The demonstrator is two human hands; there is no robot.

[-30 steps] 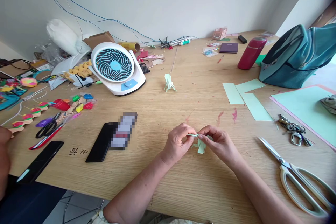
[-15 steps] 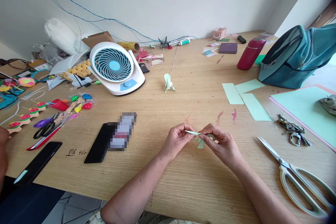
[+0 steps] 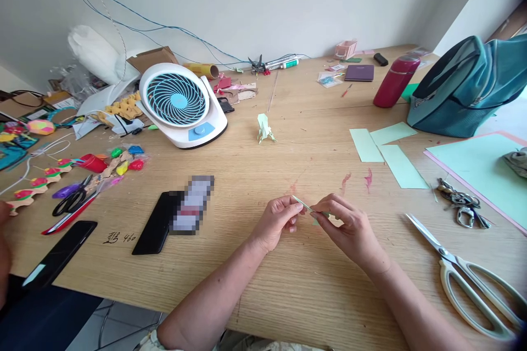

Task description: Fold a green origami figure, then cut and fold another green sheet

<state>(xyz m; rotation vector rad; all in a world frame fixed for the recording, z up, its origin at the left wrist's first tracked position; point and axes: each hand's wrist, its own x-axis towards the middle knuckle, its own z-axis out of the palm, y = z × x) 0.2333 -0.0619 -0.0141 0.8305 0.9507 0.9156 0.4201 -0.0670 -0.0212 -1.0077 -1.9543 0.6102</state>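
A small folded piece of light green paper [image 3: 302, 202] is pinched between my two hands, seen nearly edge-on. My left hand [image 3: 280, 220] grips its left part between thumb and forefinger. On its right end, my right hand [image 3: 346, 226] closes with thumb and fingertips, which hide much of the paper. A bit of green shows below and behind the right fingers. Farther off on the table stands a finished-looking folded green paper figure [image 3: 264, 128] with thin legs. Several light green paper strips [image 3: 403, 167] lie to the right, beyond my right hand.
Large scissors [image 3: 448, 258] and keys [image 3: 463, 203] lie at right, near green sheets [image 3: 486, 170], a red bottle [image 3: 396, 82] and a teal bag [image 3: 457, 98]. Phones [image 3: 154, 230] and a white fan [image 3: 181, 104] are at left. Another person's arm [image 3: 5, 247] rests at the left edge.
The folded paper has tilted from nearly level and broad to a thin, slanted edge. My left fingers have shifted on it. The right hand still pinches it.
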